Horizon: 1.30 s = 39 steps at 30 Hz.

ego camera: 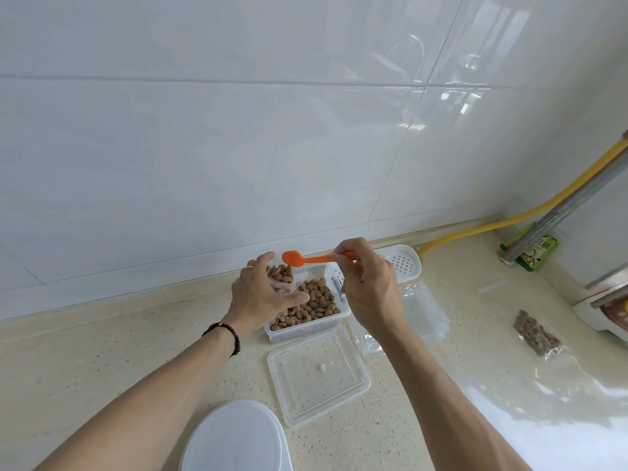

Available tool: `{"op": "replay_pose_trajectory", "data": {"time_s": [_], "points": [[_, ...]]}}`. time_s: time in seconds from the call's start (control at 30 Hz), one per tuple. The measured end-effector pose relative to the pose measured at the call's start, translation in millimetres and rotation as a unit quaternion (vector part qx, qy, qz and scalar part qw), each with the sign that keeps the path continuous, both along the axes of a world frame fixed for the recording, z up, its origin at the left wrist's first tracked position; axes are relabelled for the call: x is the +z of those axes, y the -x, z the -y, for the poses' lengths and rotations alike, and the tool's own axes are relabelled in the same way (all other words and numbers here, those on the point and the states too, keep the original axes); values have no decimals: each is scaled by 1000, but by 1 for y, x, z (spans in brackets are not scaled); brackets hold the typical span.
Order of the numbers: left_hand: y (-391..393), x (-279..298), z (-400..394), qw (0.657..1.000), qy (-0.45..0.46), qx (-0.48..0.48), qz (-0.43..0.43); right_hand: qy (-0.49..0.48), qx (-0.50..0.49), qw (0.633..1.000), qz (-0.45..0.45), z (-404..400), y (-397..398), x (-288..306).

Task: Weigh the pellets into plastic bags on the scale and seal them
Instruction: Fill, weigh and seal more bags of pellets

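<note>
Item: bag (282, 278), clear plastic, part-filled with pellets. Held open at the far left corner of the tub (307, 329) by the left hand (263, 294), fingers curled round its mouth. No scale can be made out beneath it.

Item: spoon (306, 259), orange. Handle pinched by the right hand (368, 287); long axis lying roughly level, left to right, bowl at the left end, directly above the bag mouth. The bowl's contents cannot be told.

Item: tub, clear, holding loose pellets (314, 305), just beside the bag and below both hands.

Judgement: the coming tip or dip is seen to turn on the spoon bowl standing over the bag, nearer the left hand.

Also noted: lid (317, 379); sealed bag (537, 334) well apart, right.
</note>
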<state>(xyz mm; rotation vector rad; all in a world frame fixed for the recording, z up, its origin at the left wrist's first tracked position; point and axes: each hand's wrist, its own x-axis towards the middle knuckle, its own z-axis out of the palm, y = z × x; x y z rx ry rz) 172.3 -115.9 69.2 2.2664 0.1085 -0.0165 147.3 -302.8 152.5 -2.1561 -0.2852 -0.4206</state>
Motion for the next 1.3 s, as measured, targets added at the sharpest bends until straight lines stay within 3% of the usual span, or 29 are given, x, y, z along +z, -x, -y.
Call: {"op": "replay_pose_trajectory", "data": {"time_s": [0.23, 0.4, 0.67, 0.77, 0.9, 1.1, 1.23, 1.3], "points": [[17, 13, 3, 998, 28, -4, 56, -193, -155, 968, -50, 14, 25, 10], [53, 37, 21, 993, 35, -38, 105, -356, -247, 892, -127, 35, 67, 7], [118, 35, 59, 981, 37, -145, 127, -489, -361, 770, -195, 76, 180, -53], [136, 26, 66, 979, 36, -169, 112, -484, -400, 740, -240, 87, 227, -91], [155, 14, 70, 973, 31, -203, 104, -453, -411, 733, -298, 89, 272, -134], [173, 10, 62, 968, -25, -228, 106, -405, -407, 756, -314, 77, 274, -150], [176, 9, 56, 968, -43, -225, 99, -297, -414, 790, -340, 70, 261, -149], [177, 10, 52, 968, -51, -225, 101, -167, -431, 804, -374, 69, 258, -149]]}}
